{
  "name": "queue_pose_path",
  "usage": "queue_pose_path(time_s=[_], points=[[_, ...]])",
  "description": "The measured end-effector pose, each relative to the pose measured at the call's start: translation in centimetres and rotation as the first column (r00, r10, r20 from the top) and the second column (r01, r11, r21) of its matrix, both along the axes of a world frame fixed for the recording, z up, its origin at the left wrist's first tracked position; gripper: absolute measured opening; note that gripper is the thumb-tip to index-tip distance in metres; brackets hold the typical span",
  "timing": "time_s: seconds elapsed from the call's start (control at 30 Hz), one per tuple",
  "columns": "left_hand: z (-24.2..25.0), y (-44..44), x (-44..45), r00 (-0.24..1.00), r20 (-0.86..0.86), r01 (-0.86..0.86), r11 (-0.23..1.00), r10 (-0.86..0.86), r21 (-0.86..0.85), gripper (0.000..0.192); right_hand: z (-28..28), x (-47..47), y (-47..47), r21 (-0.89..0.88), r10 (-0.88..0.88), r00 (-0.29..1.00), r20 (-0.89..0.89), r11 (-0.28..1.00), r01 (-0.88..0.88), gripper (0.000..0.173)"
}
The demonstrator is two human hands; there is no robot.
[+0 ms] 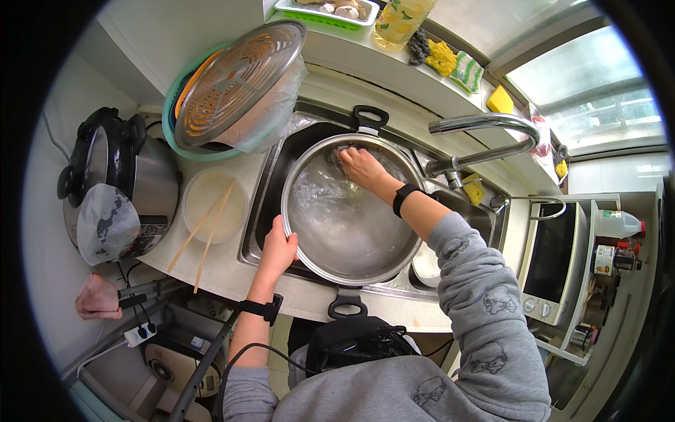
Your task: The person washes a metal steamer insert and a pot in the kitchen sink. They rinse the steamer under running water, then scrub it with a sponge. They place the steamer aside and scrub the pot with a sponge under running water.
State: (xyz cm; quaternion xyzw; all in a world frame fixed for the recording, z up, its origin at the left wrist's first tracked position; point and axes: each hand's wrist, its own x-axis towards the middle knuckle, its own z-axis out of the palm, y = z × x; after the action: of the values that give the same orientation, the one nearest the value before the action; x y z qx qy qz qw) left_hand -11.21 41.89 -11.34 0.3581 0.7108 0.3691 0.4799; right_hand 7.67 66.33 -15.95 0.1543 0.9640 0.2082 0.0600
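A wide two-handled steel pan (348, 232) with water in it sits over the left sink basin (271, 211). My left hand (278, 247) grips the pan's rim on its left side, thumb up against the outer edge. Inside the far part of the pan, my right hand (362, 168) presses a grey scouring pad, probably steel wool (333, 157), to the wall. My fingers partly hide the pad. One black handle (370, 117) points to the back, the other (348, 304) to the front over the counter edge.
A chrome faucet (485, 124) arches over the sink's right side. Chopsticks (213, 227) lie across a tub of cloudy liquid (198, 184). Behind it, a steel steamer plate (240, 84) leans on a teal basin (171, 113). An electric pressure cooker (153, 174) stands left; a bowl (426, 264) sits right.
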Motion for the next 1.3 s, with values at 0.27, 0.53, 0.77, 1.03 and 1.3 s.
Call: queue_pose_path(time_s=[0.27, 0.53, 0.77, 1.03, 1.3], points=[[0.4, 0.0, -0.1, 0.999, -0.022, 0.027, 1.000, -0.027, -0.012, 0.029, -0.3, 1.1, 1.5, -0.155, -0.021, 1.000, -0.002, 0.988, 0.020, 0.042], [0.0, 0.0, -0.1, 0.999, -0.033, 0.018, 1.000, -0.018, -0.006, 0.027, -0.1, 10.0, -0.6, -0.146, -0.216, 0.976, 0.029, 0.965, 0.218, 0.024], [-0.1, -0.1, 0.0, 0.999, -0.029, 0.021, 1.000, -0.021, 0.011, 0.027, 0.6, 12.2, -7.1, -0.390, -0.549, 0.801, 0.240, 0.701, 0.597, 0.027], [0.1, 0.0, -0.1, 0.998, -0.044, 0.043, 0.999, -0.041, 0.023, 0.024, 0.9, 12.2, -11.7, -0.596, -0.364, 0.844, 0.394, 0.598, 0.536, 0.020], [1.2, 0.0, 0.2, 0.999, -0.025, 0.028, 0.999, -0.027, 0.027, 0.028, 0.8, 10.0, -8.8, -0.527, -0.332, 0.889, 0.315, 0.718, 0.455, 0.014]])
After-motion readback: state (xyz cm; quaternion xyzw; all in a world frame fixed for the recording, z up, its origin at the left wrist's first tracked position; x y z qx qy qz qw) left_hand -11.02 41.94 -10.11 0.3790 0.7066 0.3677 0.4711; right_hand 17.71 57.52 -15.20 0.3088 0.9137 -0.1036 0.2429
